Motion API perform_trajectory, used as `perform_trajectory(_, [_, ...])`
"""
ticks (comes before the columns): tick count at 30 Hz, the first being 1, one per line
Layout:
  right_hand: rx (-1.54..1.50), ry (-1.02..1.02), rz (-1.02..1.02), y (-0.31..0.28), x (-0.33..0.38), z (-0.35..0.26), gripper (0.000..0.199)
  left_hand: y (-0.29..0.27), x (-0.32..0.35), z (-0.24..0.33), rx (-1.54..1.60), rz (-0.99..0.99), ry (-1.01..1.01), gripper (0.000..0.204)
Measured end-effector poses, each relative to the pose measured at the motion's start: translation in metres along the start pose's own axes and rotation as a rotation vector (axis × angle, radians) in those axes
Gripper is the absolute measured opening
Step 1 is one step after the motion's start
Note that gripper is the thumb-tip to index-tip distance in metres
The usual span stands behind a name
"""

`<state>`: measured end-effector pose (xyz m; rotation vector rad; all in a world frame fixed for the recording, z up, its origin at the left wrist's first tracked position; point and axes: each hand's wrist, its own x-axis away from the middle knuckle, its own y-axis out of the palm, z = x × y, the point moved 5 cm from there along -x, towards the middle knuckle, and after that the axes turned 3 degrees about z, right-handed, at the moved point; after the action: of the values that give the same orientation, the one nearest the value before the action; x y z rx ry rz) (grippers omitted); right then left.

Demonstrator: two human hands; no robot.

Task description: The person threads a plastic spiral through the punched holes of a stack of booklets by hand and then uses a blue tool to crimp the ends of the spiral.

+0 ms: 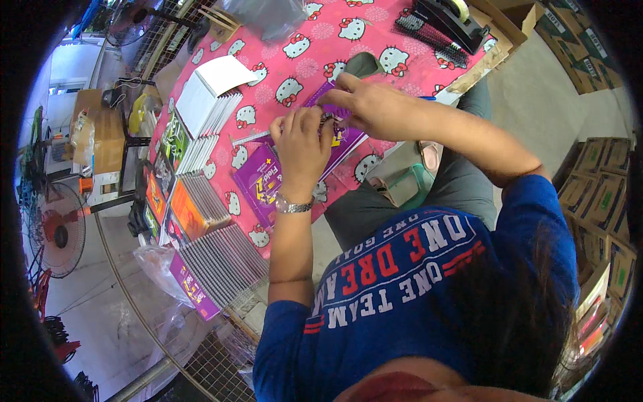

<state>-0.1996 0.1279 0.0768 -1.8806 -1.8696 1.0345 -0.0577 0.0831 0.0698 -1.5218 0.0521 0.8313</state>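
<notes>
On the pink-covered desk, both hands meet over a purple packet lying flat near its front edge. The left hand has its fingers curled together, pinching a small dark item at the packet's top; the right hand presses down beside it, fingers bent, touching the same spot. To do this neatly, it seems best to keep the packet pinned flat and work with fingertips only. Stacks of similar packets stand to the left.

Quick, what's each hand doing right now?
Left hand: fingers curled, pinching a small dark item over the purple packet.
Right hand: fingers bent, pressing on the same purple packet; a closed grip cannot be told.
</notes>
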Motion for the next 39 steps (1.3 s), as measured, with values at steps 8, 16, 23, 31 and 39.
perform_trajectory(8, [-0.017,-0.079,-0.21,0.019,-0.059,0.194,0.036,0.001,-0.012,0.005,0.06,-0.031,0.051,0.017])
perform_trajectory(16, [0.55,0.047,-0.26,0.04,-0.017,0.175,0.055,-0.007,0.012,-0.01,0.11,-0.076,-0.012,0.022])
perform_trajectory(23, [0.45,0.217,0.086,0.046,-0.05,0.155,0.054,-0.012,0.022,-0.014,-0.2,-0.051,-0.166,0.03])
perform_trajectory(31, [-0.717,0.002,-0.642,0.024,-0.038,0.043,0.051,-0.003,0.031,-0.035,0.017,-0.007,-0.277,0.033])
perform_trajectory(39, [-1.114,0.003,-0.507,0.022,-0.042,0.05,0.05,-0.005,0.025,-0.033,0.091,0.041,-0.227,0.033])
